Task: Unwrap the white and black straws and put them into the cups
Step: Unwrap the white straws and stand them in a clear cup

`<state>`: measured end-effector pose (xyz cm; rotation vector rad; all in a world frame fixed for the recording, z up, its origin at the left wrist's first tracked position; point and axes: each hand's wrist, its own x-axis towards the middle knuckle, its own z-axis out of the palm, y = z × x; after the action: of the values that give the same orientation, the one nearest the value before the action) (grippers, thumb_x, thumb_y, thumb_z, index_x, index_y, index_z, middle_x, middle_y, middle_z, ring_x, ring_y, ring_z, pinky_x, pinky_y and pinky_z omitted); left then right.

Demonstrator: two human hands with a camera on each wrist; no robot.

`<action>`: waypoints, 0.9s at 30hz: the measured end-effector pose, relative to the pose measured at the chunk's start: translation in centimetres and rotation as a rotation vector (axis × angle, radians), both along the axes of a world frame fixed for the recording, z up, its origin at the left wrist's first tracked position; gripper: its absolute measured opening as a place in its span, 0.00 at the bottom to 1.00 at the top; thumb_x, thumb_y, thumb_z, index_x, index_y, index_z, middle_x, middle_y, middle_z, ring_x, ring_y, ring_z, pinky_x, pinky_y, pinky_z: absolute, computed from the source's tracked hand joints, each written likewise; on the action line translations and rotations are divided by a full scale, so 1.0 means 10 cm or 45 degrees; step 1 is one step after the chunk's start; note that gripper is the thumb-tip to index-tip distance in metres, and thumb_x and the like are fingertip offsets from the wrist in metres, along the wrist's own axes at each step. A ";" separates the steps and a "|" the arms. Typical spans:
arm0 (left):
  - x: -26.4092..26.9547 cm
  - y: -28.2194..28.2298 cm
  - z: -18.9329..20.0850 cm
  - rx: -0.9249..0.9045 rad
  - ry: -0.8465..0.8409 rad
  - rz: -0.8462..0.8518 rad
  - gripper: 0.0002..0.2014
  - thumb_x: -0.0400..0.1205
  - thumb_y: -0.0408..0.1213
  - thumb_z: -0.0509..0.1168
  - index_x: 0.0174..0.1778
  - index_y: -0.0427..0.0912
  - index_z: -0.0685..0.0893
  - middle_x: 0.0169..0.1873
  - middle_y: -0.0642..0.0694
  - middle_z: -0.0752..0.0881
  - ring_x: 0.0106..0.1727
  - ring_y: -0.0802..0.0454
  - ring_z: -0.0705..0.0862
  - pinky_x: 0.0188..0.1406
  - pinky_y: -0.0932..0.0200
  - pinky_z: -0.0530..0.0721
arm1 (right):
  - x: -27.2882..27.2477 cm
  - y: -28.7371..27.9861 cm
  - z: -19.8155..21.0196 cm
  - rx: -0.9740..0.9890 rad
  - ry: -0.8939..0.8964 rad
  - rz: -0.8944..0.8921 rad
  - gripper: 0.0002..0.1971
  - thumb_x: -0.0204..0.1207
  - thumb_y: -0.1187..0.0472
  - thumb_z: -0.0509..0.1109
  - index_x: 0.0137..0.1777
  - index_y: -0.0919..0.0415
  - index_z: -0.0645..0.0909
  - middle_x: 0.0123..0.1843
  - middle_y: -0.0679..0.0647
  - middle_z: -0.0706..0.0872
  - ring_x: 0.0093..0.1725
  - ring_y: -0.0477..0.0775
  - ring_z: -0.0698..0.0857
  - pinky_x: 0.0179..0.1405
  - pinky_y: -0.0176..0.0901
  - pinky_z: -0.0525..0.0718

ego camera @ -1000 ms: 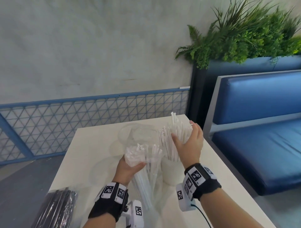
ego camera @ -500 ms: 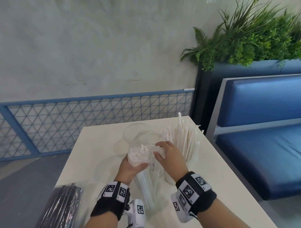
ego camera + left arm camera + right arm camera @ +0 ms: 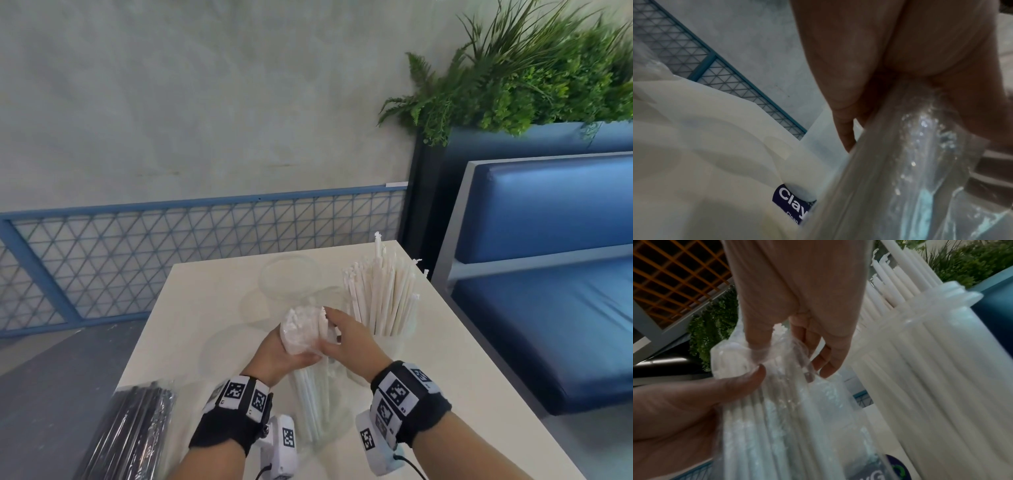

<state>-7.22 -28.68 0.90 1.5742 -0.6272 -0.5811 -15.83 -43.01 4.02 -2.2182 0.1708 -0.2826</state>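
Observation:
My left hand [image 3: 291,353] grips a clear plastic bag of white straws [image 3: 301,329] from below and holds it upright over the table. My right hand [image 3: 327,329] is at the bag's open top; in the right wrist view its thumb and fingers [image 3: 818,353] pinch the crumpled plastic of the bag [image 3: 777,418]. Just right of the hands stands a clear cup [image 3: 397,346] packed with white straws [image 3: 387,294]. An empty clear cup [image 3: 291,277] stands behind the bag. A wrapped pack of black straws [image 3: 126,435] lies at the table's near left corner.
The white table [image 3: 212,308] ends close to the right of the filled cup. A blue padded bench [image 3: 548,308] sits to the right, with a planter of green plants [image 3: 531,68] behind it. A blue mesh railing [image 3: 171,246] runs along the wall behind the table.
My right hand has left the straws standing in the cup and come left to the top of the bag, where it now pinches the plastic. My left hand kept its hold on the bag.

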 end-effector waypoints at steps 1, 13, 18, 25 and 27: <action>0.01 0.00 0.01 0.019 -0.009 -0.004 0.36 0.53 0.43 0.80 0.60 0.48 0.81 0.52 0.49 0.90 0.57 0.55 0.87 0.57 0.59 0.84 | 0.01 0.01 -0.03 -0.011 -0.021 -0.005 0.26 0.73 0.61 0.72 0.71 0.61 0.73 0.62 0.49 0.79 0.57 0.43 0.75 0.55 0.31 0.72; 0.06 -0.10 0.14 0.026 -0.129 0.082 0.33 0.56 0.35 0.84 0.57 0.39 0.79 0.47 0.51 0.88 0.49 0.61 0.87 0.47 0.65 0.85 | -0.02 0.10 0.00 0.220 -0.251 -0.217 0.12 0.75 0.65 0.71 0.55 0.50 0.80 0.44 0.42 0.80 0.43 0.45 0.80 0.46 0.32 0.78; 0.09 -0.09 0.05 0.158 -0.118 0.023 0.50 0.48 0.44 0.84 0.66 0.38 0.74 0.60 0.42 0.84 0.62 0.48 0.83 0.55 0.63 0.84 | 0.06 0.06 -0.10 0.044 0.080 -0.003 0.21 0.72 0.58 0.73 0.64 0.63 0.78 0.58 0.60 0.85 0.58 0.58 0.84 0.59 0.49 0.82; 0.07 -0.14 0.05 0.307 -0.087 -0.166 0.45 0.66 0.20 0.77 0.77 0.34 0.61 0.64 0.48 0.79 0.69 0.51 0.76 0.53 0.77 0.79 | 0.17 0.21 -0.15 0.422 -0.075 -0.051 0.28 0.61 0.59 0.73 0.64 0.62 0.79 0.52 0.44 0.85 0.50 0.26 0.81 0.49 0.15 0.74; 0.08 -0.14 0.10 0.286 -0.034 -0.200 0.42 0.70 0.19 0.74 0.77 0.33 0.59 0.68 0.47 0.75 0.69 0.53 0.73 0.60 0.74 0.75 | 0.22 0.27 -0.25 0.477 -0.103 -0.145 0.24 0.58 0.57 0.75 0.58 0.57 0.82 0.51 0.49 0.88 0.51 0.35 0.85 0.51 0.24 0.79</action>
<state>-6.45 -30.13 1.85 1.7544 -0.7304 -0.7702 -13.59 -40.33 1.56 -1.8263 0.2827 -0.3702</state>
